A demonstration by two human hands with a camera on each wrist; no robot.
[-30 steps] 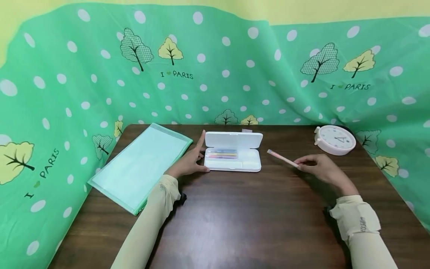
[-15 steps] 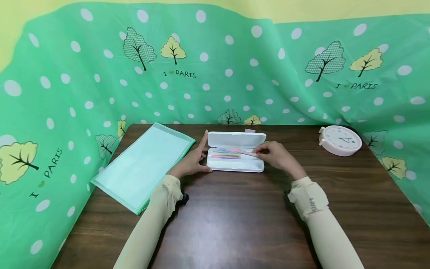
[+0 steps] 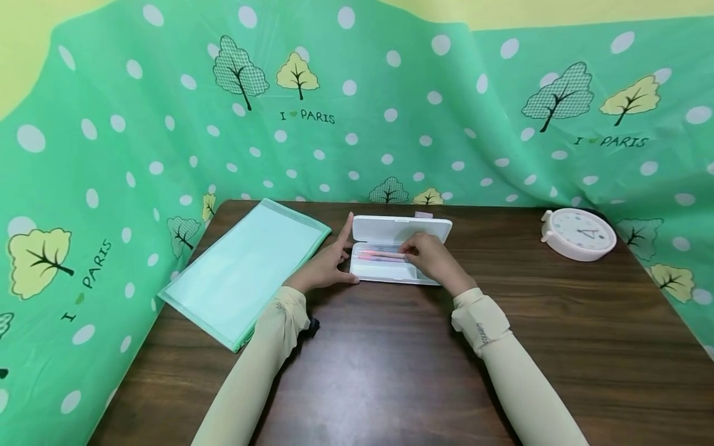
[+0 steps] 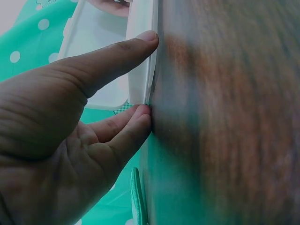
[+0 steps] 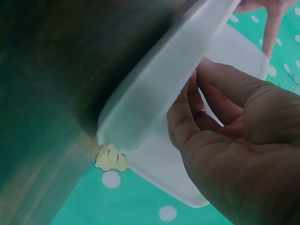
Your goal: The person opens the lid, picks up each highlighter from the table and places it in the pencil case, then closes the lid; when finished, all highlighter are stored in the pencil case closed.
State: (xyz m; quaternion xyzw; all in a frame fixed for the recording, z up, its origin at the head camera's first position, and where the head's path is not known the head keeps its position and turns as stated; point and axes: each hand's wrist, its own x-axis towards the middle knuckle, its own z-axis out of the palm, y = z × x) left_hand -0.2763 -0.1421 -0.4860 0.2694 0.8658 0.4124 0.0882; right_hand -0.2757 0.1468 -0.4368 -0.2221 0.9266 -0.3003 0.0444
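An open white pencil case [image 3: 385, 271] sits near the back of the table, its lid [image 3: 379, 228] raised. Several coloured pens [image 3: 370, 253] lie in its rear compartment. My left hand [image 3: 328, 263] rests against the case's left end, index finger extended up beside the lid. In the left wrist view, its thumb [image 4: 119, 56] touches the front wall and other fingertips meet the corner. My right hand [image 3: 432, 255] reaches inside the case, pinching the right end of a slim pink pen [image 3: 393, 254]. The right wrist view hides those fingertips behind the case wall.
A pale green-edged folder [image 3: 248, 272] lies left of my left forearm. At the back right is a round white clock [image 3: 580, 234]. A small pale tag [image 3: 423, 215] shows behind the lid. Green dotted cloth [image 3: 312, 161] hangs behind the table [image 3: 357, 371].
My right hand has moved left from beside the case to inside it, bringing the pink pen down among the other pens. The left hand has stayed at the case's left end.
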